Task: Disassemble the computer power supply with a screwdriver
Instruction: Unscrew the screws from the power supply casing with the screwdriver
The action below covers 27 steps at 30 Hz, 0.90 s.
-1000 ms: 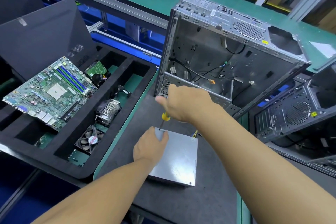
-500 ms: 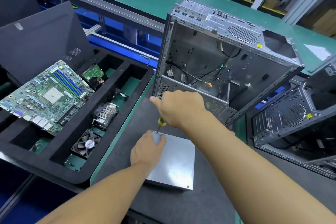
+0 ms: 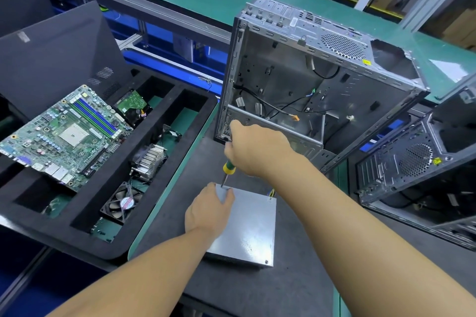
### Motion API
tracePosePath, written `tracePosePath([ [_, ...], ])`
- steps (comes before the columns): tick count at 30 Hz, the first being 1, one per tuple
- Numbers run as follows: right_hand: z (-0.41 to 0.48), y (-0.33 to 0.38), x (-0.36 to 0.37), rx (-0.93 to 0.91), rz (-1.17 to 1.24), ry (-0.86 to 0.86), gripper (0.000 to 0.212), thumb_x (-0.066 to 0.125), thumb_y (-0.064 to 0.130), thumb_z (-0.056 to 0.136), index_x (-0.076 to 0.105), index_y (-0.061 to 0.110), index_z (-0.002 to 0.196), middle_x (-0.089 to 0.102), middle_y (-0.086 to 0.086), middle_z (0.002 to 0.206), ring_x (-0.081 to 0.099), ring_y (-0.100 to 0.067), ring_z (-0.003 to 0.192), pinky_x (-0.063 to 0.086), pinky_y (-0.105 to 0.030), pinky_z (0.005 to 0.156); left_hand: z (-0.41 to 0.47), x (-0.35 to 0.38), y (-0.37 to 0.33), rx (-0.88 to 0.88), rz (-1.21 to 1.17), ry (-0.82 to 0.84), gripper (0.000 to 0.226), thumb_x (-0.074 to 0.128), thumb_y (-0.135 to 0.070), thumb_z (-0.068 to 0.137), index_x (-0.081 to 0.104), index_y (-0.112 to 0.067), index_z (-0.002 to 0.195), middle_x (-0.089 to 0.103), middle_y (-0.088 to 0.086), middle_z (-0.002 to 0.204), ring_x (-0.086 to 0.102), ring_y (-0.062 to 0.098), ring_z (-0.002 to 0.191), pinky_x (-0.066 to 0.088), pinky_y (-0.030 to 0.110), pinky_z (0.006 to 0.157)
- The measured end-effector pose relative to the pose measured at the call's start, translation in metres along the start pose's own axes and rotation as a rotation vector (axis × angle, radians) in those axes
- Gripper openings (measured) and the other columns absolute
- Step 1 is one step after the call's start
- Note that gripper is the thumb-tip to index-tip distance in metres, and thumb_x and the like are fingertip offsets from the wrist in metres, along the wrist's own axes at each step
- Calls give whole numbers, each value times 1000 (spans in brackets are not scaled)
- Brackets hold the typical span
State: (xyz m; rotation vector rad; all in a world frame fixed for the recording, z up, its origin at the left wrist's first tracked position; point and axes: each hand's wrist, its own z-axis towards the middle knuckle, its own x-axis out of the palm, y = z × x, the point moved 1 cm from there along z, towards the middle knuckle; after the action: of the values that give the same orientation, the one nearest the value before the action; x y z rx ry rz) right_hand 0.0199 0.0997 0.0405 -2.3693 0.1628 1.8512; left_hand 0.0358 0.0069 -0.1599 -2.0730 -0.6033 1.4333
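On the dark counter (image 3: 283,288) lies the grey power supply (image 3: 247,224), flat. Left grip (image 3: 210,210) clasps its far left corner, hiding that edge. Right grip (image 3: 257,150) is fisted round the screwdriver (image 3: 228,168), handle mostly hidden, tip at that corner; what it touches is too small to tell.

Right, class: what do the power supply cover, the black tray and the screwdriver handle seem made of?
Power supply cover: likely sheet steel, dull grey sheen. Black tray: probably foam, matte, thick soft-edged walls. Screwdriver handle: seemingly plastic, glossy yellow and green.
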Motion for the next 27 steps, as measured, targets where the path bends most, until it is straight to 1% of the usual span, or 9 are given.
tracePosePath([
  [4,-1,1,-3,-35,140,139,27,51,33,90,36,17,107,39,-2,97,41,-29,91,33,-39,67,0,0,1,9,2,7,34,41,-59,93,51,-29,103,59,-11,94,54,16,84,40,32,70],
  [8,-3,6,3,32,-65,-85,38,24,53,101,35,17,98,35,1,68,40,-26,62,21,-32,51,1,0,1,9,0,10,34,41,-58,94,51,-28,105,59,-11,94,54,16,84,41,32,71],
  [10,-2,7,5,-19,-91,-142,31,26,44,104,35,15,98,33,0,67,38,-25,58,17,-31,48,0,0,0,10,0,9,35,41,-58,94,52,-27,105,60,-9,97,54,17,85,42,33,72],
  [12,1,5,4,-66,86,-60,15,35,29,102,30,16,99,38,-3,74,43,-29,64,23,-33,50,0,0,-1,11,11,4,36,40,-57,94,52,-26,106,61,-9,99,56,17,88,43,33,75],
  [15,1,5,1,-133,289,167,29,49,18,90,30,22,112,40,-5,104,47,-30,88,37,-38,66,0,-1,0,12,16,10,36,40,-58,94,52,-25,104,60,-9,100,58,18,94,45,34,78],
  [18,-1,7,1,-84,186,124,22,44,39,95,32,23,104,45,-4,96,46,-31,87,38,-40,71,0,0,0,20,19,7,36,40,-59,95,50,-25,102,60,-8,99,54,17,88,42,33,75],
  [21,0,8,0,34,41,-6,42,24,58,100,40,20,92,41,-1,78,43,-29,75,36,-38,65,1,1,1,25,21,4,36,39,-59,94,50,-26,102,60,-8,98,52,16,85,41,33,72],
  [24,2,10,2,-18,127,5,24,34,33,103,44,14,92,51,-12,95,47,-30,71,32,-34,61,1,1,2,21,17,11,36,39,-59,94,50,-26,102,60,-9,99,54,16,86,43,34,74],
  [27,2,8,0,-46,267,163,17,44,24,94,48,13,107,44,-8,109,50,-31,91,38,-35,70,1,0,1,24,6,19,38,39,-59,94,52,-27,108,60,-9,102,58,18,95,47,36,79],
])
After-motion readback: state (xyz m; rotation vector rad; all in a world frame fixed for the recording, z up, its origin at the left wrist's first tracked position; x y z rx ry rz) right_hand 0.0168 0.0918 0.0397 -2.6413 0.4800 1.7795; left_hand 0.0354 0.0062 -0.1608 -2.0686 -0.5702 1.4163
